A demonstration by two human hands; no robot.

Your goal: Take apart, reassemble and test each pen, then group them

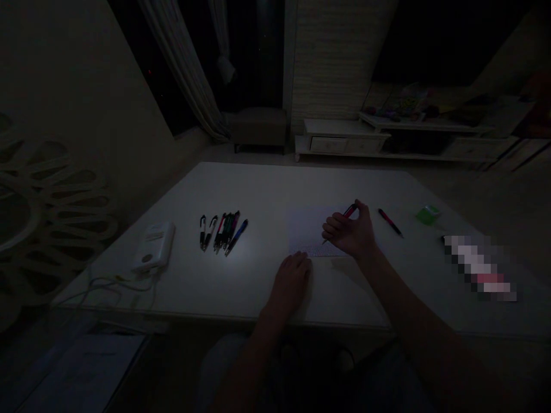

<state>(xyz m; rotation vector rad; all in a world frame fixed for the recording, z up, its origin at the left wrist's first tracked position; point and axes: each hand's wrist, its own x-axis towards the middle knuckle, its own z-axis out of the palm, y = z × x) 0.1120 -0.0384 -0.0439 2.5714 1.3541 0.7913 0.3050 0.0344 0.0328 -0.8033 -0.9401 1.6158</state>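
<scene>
My right hand (356,234) is closed around a red and black pen (349,211). The pen slants, its tip low over the sheet of paper (303,226); I cannot tell if it touches. Along the sheet's near edge runs a band of fine marks. My left hand (293,275) lies palm down at the near left edge of the paper, fingers laid out and holding nothing. To the right of the right hand rests another red and black pen (390,222). Several pens lie side by side on the left, among them a blue one (236,237).
The white table (262,189) carries a white box (154,246) with cables at left. A small green item (427,215) and a blurred-out object (480,268) lie on the right. Papers (88,364) sit below the table's left front edge. The room is dim.
</scene>
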